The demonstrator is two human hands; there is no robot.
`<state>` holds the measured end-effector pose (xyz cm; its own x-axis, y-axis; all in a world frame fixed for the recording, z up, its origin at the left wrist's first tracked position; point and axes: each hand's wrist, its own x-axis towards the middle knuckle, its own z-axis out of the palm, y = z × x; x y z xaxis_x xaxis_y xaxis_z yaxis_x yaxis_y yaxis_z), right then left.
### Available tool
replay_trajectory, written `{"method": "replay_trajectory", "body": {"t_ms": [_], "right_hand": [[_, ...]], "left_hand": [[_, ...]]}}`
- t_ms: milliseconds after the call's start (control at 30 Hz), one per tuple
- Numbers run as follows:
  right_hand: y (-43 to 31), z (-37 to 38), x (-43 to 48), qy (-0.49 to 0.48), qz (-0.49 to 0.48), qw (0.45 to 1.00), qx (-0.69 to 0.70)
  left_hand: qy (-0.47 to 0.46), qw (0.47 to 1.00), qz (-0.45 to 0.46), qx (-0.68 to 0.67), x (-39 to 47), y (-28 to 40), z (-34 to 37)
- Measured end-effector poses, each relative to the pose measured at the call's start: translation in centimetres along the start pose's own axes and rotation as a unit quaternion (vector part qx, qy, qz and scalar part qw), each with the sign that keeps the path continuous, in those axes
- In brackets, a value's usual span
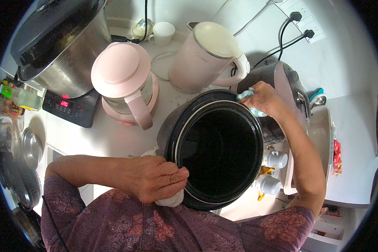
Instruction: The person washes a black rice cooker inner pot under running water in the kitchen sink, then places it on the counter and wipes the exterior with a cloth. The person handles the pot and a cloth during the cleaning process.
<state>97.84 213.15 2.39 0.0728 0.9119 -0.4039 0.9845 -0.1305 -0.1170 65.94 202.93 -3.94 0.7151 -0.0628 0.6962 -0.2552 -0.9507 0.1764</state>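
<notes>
A large round black pot (pixel 220 151) with a pale metal rim sits close against my body, its dark inside facing up. My left hand (pixel 160 179) grips its left side near the rim through a whitish cloth (pixel 170 201). At the upper right of the rim, my right hand (pixel 260 99) is closed on a teal-and-white cloth (pixel 256 111) pressed to the pot's edge. A rice cooker (pixel 286 78) with a pinkish lid stands just beyond my right hand. How the fingers under each hand hold the pot is hidden.
A pink-lidded glass kettle (pixel 121 69) and a pale pink electric kettle (pixel 201 60) stand behind the pot. At the left, a large steel pot (pixel 72 69) is on a lit induction cooker (pixel 72 107). White cups (pixel 269 184), a pale basin (pixel 323 135) and plugged-in cords (pixel 282 41) are at the right.
</notes>
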Motion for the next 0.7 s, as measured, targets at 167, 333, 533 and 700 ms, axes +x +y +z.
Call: {"method": "replay_trajectory", "body": {"t_ms": [167, 333, 533, 700], "right_hand": [[0.5, -0.3, -0.4, 0.008, -0.006, 1.0, -0.026], [-1.5, -3.1, -0.7, -0.059, -0.055, 0.982, 0.172], [-5.1, -2.5, 0.3, -0.065, -0.186, 0.971, 0.136], [-4.4, -1.2, 0.6, 0.001, -0.178, 0.977, -0.115]], "left_hand": [[-0.019, 1.0, -0.003, -0.007, 0.4, -0.2, -0.4], [0.012, 0.999, -0.007, -0.046, -0.1, -0.5, 0.2], [0.04, 0.998, -0.01, -0.043, -0.2, -0.6, 0.8], [0.045, 0.998, -0.007, -0.042, 0.2, -0.6, 0.8]]}}
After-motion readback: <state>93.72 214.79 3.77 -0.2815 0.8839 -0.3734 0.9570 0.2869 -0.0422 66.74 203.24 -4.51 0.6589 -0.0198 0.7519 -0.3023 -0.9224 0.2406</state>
